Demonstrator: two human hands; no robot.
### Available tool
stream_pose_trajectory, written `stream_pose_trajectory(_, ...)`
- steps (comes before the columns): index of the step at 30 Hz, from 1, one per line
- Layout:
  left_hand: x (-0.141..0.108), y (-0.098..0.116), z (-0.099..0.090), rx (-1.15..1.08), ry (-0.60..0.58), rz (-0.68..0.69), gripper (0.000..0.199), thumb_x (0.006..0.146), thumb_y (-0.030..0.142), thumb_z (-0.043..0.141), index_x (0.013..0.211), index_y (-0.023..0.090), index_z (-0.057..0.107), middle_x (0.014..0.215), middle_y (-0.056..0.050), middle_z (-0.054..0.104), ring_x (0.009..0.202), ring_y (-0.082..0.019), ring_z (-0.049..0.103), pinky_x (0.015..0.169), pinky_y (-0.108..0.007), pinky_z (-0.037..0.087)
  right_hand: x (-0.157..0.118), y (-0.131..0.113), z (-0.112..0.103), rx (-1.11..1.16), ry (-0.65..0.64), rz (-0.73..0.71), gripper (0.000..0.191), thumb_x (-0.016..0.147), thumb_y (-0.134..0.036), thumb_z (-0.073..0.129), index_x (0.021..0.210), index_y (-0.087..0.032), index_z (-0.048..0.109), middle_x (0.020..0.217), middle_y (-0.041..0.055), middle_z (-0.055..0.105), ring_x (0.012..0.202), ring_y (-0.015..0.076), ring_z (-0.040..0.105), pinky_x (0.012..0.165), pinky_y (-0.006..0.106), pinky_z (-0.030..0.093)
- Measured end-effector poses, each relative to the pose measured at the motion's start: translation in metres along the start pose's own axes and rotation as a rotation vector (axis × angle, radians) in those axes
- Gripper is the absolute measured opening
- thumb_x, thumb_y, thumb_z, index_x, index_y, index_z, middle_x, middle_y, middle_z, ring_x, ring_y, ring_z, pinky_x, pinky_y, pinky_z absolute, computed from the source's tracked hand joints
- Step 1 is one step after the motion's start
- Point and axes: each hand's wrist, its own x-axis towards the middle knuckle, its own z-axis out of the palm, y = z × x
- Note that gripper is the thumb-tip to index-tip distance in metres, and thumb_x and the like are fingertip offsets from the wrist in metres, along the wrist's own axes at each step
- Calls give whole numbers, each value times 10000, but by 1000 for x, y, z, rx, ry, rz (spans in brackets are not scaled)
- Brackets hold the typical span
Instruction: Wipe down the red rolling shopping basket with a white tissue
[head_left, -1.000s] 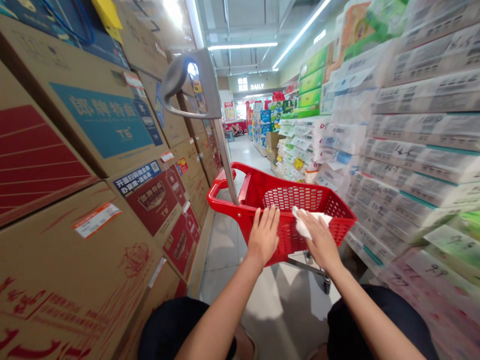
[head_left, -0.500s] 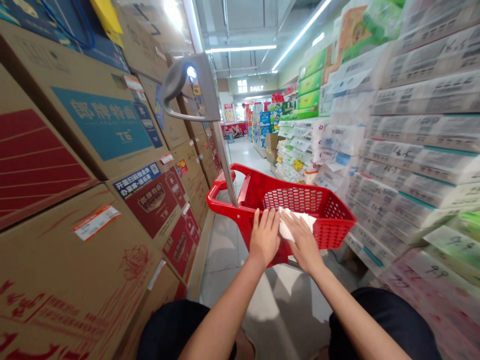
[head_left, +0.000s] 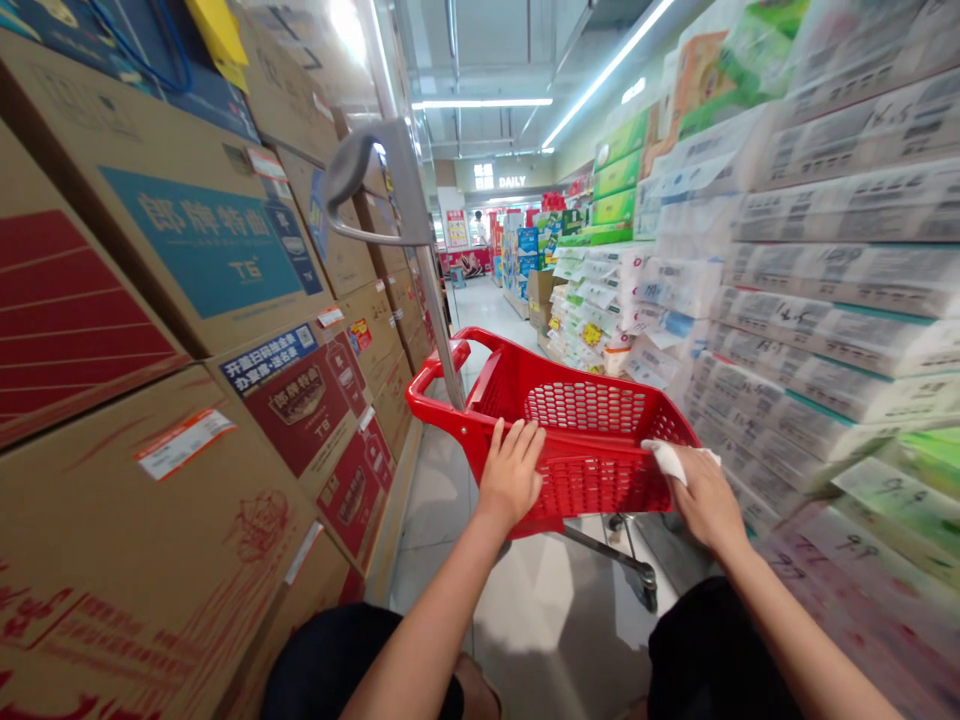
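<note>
A red plastic shopping cart (head_left: 585, 480) with a perforated basket stands before me, turned sideways. My left hand (head_left: 511, 478) grips its near rim, fingers hooked over the edge and thumb outside. At the basket's right corner, my right hand (head_left: 709, 500) presses a crumpled white tissue (head_left: 670, 461) against the rim. Part of the tissue is hidden beneath the fingers. A metal pole with a grey handle (head_left: 379, 185) rises from the cart's left end. Under the basket, a dark caster wheel (head_left: 646, 587) shows.
Stacked cardboard cartons (head_left: 225, 245) wall in the left side. On the right, tall piles of plastic-wrapped paper packs (head_left: 832, 300) stand close to the cart. A tiled aisle floor (head_left: 480, 310) runs back toward more shelves. My knees flank the cart below.
My right hand has slid right along the rim with the tissue, from beside the left hand to the basket's corner. The left hand stays on the rim. The view has shifted slightly.
</note>
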Motion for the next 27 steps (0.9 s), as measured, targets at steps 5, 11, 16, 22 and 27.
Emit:
stream_pose_trajectory(5,5,-11,-2,-2,5,-71,657,874,324,614,1512,217,500,1628,-50,413,1505,-309,343,1322,-547,80,-17,-42,-3,59,26,11,697,896,-162,461,1580,-279,404,1407,89,637,1256,338,576,1127,599,392)
stream_pose_trajectory(11,10,34,6,-63,-20,-7,872,815,293,660,1615,225,320,1720,-51,193,1575,-307,200,1297,-521,193,-30,-110,-30,115,-114,-84,900,855,-56,422,1665,-288,106,1683,46,321,1528,311,326,1224,584,318)
stream_pose_trajectory(16,1,74,9,-95,-29,37,888,835,318,644,1636,298,261,1723,-10,175,1586,-363,118,1257,-678,130,-42,-113,-38,185,-204,-246,892,860,-47,407,1665,-276,98,1685,41,310,1545,268,302,1249,534,333)
stream_pose_trajectory(22,-2,42,11,-118,-59,28,877,818,288,649,1622,289,299,1722,-24,185,1586,-315,159,1279,-590,170,-59,-70,-42,225,-163,-196,706,974,-176,418,1644,-303,237,1633,31,414,1495,252,404,1241,501,366)
stream_pose_trajectory(27,4,66,14,-185,-68,35,857,840,427,659,1597,170,349,1713,-82,208,1590,-308,154,1305,-512,152,-56,-82,-32,228,-161,-177,713,992,-167,409,1654,-295,180,1632,42,417,1521,246,355,1260,531,324)
